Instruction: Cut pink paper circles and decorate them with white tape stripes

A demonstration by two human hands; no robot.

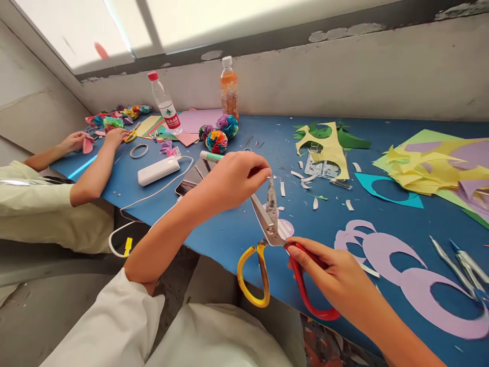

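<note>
My right hand (324, 265) is wrapped round the red handle of a large pair of scissors (272, 232). The other handle is yellow and hangs free, and the blades stand apart, pointing away from me. Dark smudges mark one blade. My left hand (233, 181) is closed in a pinch right by the blade tips; whatever lies between its fingertips is too small or hidden to tell. Partly covered by the scissors, a lilac paper piece (286, 228) rests on the blue table (214, 229). Small white paper scraps (282, 188) are scattered just beyond the blades.
Lilac offcuts (382, 252) and a compass (454, 265) lie at right, yellow paper (420, 168) behind. A phone (194, 176), white power bank (158, 171), paper pompoms (216, 141), water bottle (166, 107) and orange drink bottle (229, 92) stand left. Another person's hands (76, 141) handle pink paper.
</note>
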